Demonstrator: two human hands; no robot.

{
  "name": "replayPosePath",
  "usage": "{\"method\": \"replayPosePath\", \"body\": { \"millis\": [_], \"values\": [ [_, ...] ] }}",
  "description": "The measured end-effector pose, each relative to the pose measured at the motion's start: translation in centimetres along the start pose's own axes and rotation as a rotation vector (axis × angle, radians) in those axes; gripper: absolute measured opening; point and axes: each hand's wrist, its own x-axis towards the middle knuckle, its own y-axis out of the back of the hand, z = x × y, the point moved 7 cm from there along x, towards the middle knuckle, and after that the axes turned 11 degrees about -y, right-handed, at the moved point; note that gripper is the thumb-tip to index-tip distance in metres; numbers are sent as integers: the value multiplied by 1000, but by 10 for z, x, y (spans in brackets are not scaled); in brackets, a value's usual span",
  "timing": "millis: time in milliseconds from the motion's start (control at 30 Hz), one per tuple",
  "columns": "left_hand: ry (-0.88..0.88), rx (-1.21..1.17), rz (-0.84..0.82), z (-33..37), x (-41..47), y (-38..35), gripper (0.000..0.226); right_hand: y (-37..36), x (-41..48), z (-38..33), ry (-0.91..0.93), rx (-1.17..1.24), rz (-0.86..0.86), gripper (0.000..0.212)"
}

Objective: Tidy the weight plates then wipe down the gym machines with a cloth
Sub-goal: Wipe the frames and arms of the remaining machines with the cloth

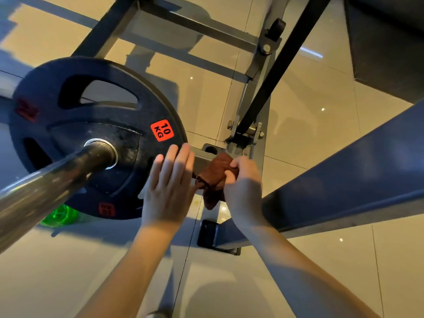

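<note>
A black 10 KG weight plate point(75, 134) with orange labels sits on a steel bar sleeve point(46, 187) at the left. My left hand point(168, 189) lies flat with straight fingers against the plate's right rim. Just to its right, my right hand point(243, 187) grips a bunched brown cloth point(214, 177) and holds it on a grey square frame tube point(202, 158) of the machine. Part of the cloth hangs down below the tube.
A wide grey beam point(344, 182) runs diagonally from the right edge down to a black end cap point(206, 232). Dark struts and a bolted pivot point(247, 131) rise behind the hands. A green object point(60, 215) lies on the glossy tiled floor under the plate.
</note>
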Motion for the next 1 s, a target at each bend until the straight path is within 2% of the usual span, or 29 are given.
{"method": "replayPosePath", "body": {
  "millis": [67,167,200,367,567,633,733,900,1000],
  "values": [
    [21,-18,-41,-9,-7,-1,60,5,3,-4,10,-67,133,12],
    [4,-62,-28,-8,-8,-5,58,2,-1,-11,54,-207,208,45],
    [8,-63,-25,-8,-8,-5,57,2,-4,-14,85,-245,213,51],
    [21,-78,19,-10,-8,-7,54,-14,-9,-16,105,-393,125,54],
    [-2,-79,-2,-12,-9,-6,58,-12,-7,-14,212,-351,100,51],
    [2,-82,-22,-12,-9,-6,59,-13,-20,-7,142,-385,53,55],
    [18,-89,-43,-12,-9,-6,60,-14,-27,-5,87,-418,-14,51],
    [22,-111,-89,-13,-8,-4,63,-1,-6,-15,192,-388,64,44],
    [10,-110,-115,-13,-7,-4,63,-10,-12,-11,150,-427,39,44]
  ]
}}
